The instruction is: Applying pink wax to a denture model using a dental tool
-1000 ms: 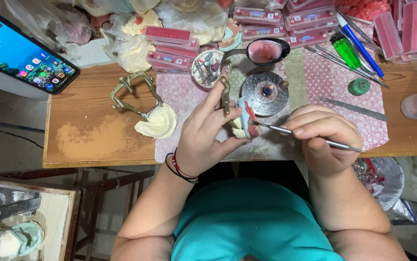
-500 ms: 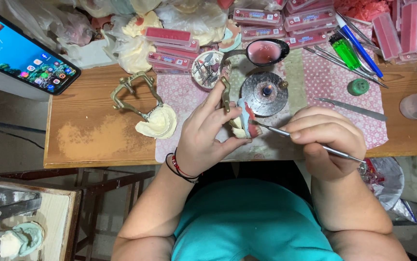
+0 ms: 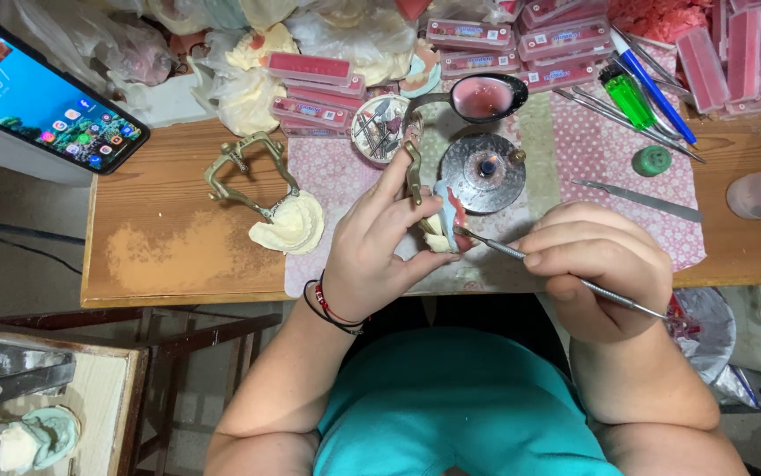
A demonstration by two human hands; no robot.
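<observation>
While the left hand (image 3: 371, 242) is gripping the dental cast (image 3: 445, 220) firmly, the right hand (image 3: 596, 264), pinching the thin metal tool (image 3: 556, 271), is touching its tip to the pink wax. Bracing both wrists over the table (image 3: 169, 238) is probably helping steady light strokes.

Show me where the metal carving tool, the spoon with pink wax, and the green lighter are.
metal carving tool (image 3: 565, 276), head view, on the thin shaft below the right hand's fingers.
spoon (image 3: 483, 96), head view, on the pink-filled bowl.
green lighter (image 3: 629, 99), head view, on the middle of its body.

Bare wood (image 3: 169, 256) lies free left (beyond the brass articulator (image 3: 252, 181)).
</observation>
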